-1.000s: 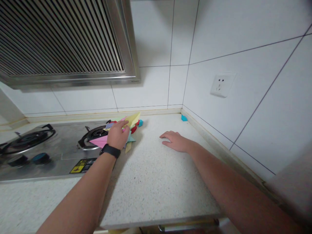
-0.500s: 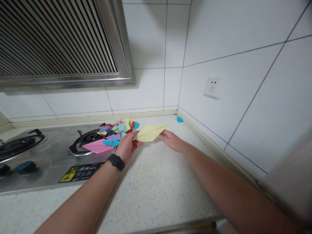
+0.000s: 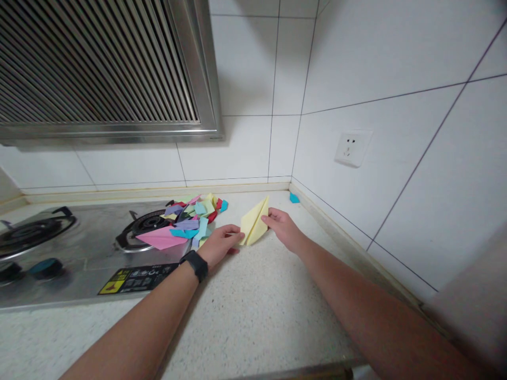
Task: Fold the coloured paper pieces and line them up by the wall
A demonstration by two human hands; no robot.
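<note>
Between my two hands is a yellow paper plane, tilted with its pointed end up and its centre fold showing. My left hand, with a black watch on the wrist, grips its lower left edge between thumb and fingers. My right hand pinches its right edge. To the left lies a pile of folded coloured papers, partly over the stove's right burner. A pink paper plane is at the near left of that pile. One small blue folded paper lies alone in the back corner.
A steel gas stove with burners and knobs is set in the speckled countertop at left. Above it hangs a range hood. White tiled walls meet at the back corner, with a socket on the right wall.
The yellow paper plane has turned from lying nearly level to standing more upright, its point upward. My left hand has shifted right and down, off the pile's edge. The view has moved slightly.
</note>
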